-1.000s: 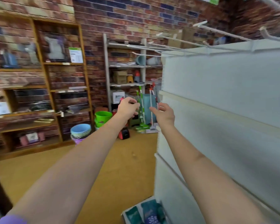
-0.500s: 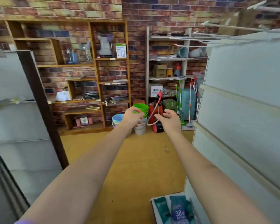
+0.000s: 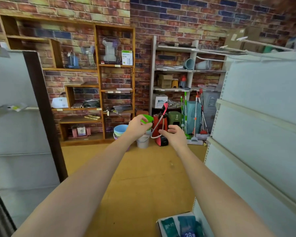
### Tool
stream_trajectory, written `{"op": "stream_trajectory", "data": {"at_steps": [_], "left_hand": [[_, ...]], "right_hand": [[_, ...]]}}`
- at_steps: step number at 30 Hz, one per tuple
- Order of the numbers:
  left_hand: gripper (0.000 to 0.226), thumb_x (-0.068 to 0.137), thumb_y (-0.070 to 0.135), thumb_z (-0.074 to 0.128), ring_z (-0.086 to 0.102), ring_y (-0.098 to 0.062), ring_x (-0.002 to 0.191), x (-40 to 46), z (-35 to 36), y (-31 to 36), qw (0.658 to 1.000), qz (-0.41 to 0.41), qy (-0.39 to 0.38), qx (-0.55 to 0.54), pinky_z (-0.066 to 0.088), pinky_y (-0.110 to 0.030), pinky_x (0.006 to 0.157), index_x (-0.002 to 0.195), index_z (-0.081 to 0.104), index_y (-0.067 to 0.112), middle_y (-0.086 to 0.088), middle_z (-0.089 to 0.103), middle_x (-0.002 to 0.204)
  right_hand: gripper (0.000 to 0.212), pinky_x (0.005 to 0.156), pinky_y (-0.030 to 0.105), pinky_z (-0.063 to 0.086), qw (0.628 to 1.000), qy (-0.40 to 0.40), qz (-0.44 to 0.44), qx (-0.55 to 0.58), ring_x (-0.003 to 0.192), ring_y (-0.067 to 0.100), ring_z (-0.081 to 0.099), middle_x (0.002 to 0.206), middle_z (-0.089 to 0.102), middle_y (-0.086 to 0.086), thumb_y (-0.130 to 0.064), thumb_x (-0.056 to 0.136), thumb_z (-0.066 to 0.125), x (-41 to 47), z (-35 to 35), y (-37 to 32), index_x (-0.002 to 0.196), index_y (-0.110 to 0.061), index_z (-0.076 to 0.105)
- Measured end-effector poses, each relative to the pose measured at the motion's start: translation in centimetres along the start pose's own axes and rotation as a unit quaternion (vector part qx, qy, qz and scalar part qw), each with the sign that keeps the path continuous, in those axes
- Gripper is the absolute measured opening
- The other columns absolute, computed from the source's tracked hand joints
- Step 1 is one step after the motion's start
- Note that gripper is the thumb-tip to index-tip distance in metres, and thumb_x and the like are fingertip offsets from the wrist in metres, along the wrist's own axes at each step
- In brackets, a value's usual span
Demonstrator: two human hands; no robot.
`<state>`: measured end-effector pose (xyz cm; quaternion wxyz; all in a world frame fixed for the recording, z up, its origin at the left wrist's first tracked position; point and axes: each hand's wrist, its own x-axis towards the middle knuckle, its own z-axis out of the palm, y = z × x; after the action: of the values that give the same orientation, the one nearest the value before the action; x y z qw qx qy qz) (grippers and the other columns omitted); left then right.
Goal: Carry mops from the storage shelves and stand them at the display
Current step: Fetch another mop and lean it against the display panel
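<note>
Leftmost, a grey panel (image 3: 15,106) with blurred yellow tags — unreadable. Next, wooden shelves (image 3: 99,86) against brick; a green-and-white card (image 3: 127,57) stands on an upper shelf, print too small to read. Left hand (image 3: 137,126) raised in mid-air, fingers loosely curled, holding nothing; green bucket (image 3: 148,119) behind it. Right hand (image 3: 175,135) likewise relaxed and empty. Beyond, a red machine (image 3: 160,124) with hose. Mops (image 3: 197,117) — green- and red-handled — stand upright on the floor by the white storage shelves (image 3: 188,71), well apart from both hands. Low right, teal packs (image 3: 181,226) marked "38". White gondola shelving (image 3: 263,117) at right.
</note>
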<state>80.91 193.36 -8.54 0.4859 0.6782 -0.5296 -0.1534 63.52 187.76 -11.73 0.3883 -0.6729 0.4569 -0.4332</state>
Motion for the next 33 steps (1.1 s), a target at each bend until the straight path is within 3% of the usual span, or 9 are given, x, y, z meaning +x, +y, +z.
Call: {"op": "stream_trajectory", "data": {"at_steps": [8,18,22,27,33], "left_hand": [[0.029,0.093,0.031,0.07,0.064,-0.022,0.073,2.7,-4.7,-4.8,0.998,0.011,-0.059,0.029,0.054,-0.037,0.067,0.109,0.063,0.009,-0.014,0.069,0.097],[0.023,0.091,0.028,0.071,0.062,-0.022,0.07,9.9,-4.2,-9.2,0.995,-0.036,-0.057,-0.071,0.051,-0.036,0.067,0.103,0.064,0.01,-0.021,0.071,0.096],[0.018,0.094,0.028,0.069,0.066,-0.019,0.073,14.9,-1.8,-10.4,0.993,-0.042,-0.061,-0.094,0.056,-0.032,0.066,0.102,0.063,0.013,-0.016,0.072,0.099],[0.017,0.092,0.029,0.071,0.067,-0.023,0.078,22.8,0.3,-12.3,0.995,-0.041,-0.078,-0.051,0.056,-0.038,0.07,0.099,0.062,0.017,-0.019,0.072,0.1],[0.028,0.093,0.026,0.069,0.061,-0.022,0.075,32.4,2.3,-12.1,0.996,-0.043,-0.067,-0.041,0.05,-0.035,0.069,0.112,0.061,0.008,-0.012,0.07,0.092]], "right_hand": [[0.06,0.092,0.033,0.049,0.999,0.022,-0.012,0.023,0.107,0.018,0.062,0.117,0.065,0.0,-0.041,0.079,0.082,1.6,6.9,-1.9,0.129,-0.016,0.059],[0.047,0.092,0.033,0.048,0.999,0.037,0.003,0.025,0.103,0.013,0.059,0.105,0.062,-0.005,-0.035,0.082,0.081,7.4,10.3,-0.4,0.119,-0.016,0.06],[0.053,0.092,0.033,0.048,0.999,0.046,0.012,0.026,0.108,0.016,0.06,0.115,0.065,0.0,-0.037,0.081,0.082,13.2,12.0,1.4,0.124,-0.016,0.06],[0.052,0.093,0.034,0.048,0.998,0.047,0.022,0.04,0.11,0.018,0.062,0.114,0.066,0.001,-0.036,0.081,0.082,21.3,14.0,4.0,0.122,-0.013,0.06],[0.054,0.094,0.035,0.047,0.997,0.051,0.041,0.05,0.114,0.021,0.062,0.124,0.066,0.005,-0.035,0.079,0.084,31.5,13.9,5.6,0.123,-0.015,0.059]]}}
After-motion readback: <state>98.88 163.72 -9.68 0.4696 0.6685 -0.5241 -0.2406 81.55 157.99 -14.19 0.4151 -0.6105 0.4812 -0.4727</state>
